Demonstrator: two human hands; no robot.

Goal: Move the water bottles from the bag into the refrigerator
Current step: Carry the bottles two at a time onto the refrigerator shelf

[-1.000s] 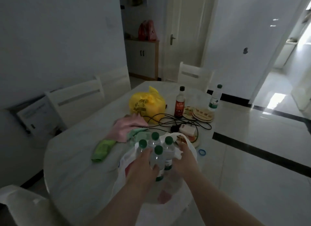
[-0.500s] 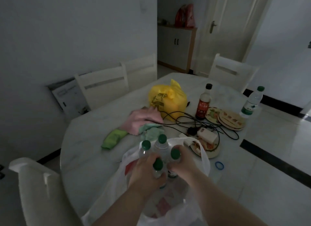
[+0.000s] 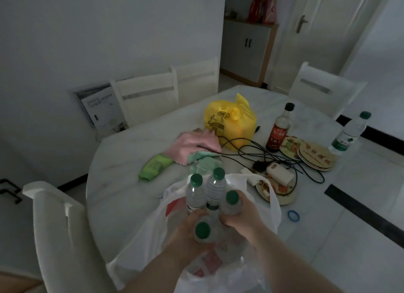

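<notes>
Several clear water bottles (image 3: 215, 188) with green caps are bunched together just above a white plastic bag (image 3: 265, 207) at the near edge of the round table (image 3: 122, 183). My left hand (image 3: 185, 233) wraps the nearest bottles from the left and below. My right hand (image 3: 240, 214) grips the right-hand bottle from the right side. The bag's mouth is open under the bottles. One more green-capped water bottle (image 3: 349, 132) stands alone at the table's far right. No refrigerator is in view.
On the table lie a yellow bag (image 3: 229, 120), a dark sauce bottle (image 3: 281, 129), black cables, plates (image 3: 314, 157), pink and green cloths (image 3: 192, 144), and a blue ring (image 3: 293, 216). White chairs (image 3: 150, 96) surround the table; one chair back (image 3: 56, 227) is close at my left.
Both hands have drawn the bunch of bottles nearer and tilted them, so one cap now faces me. My view has swung left.
</notes>
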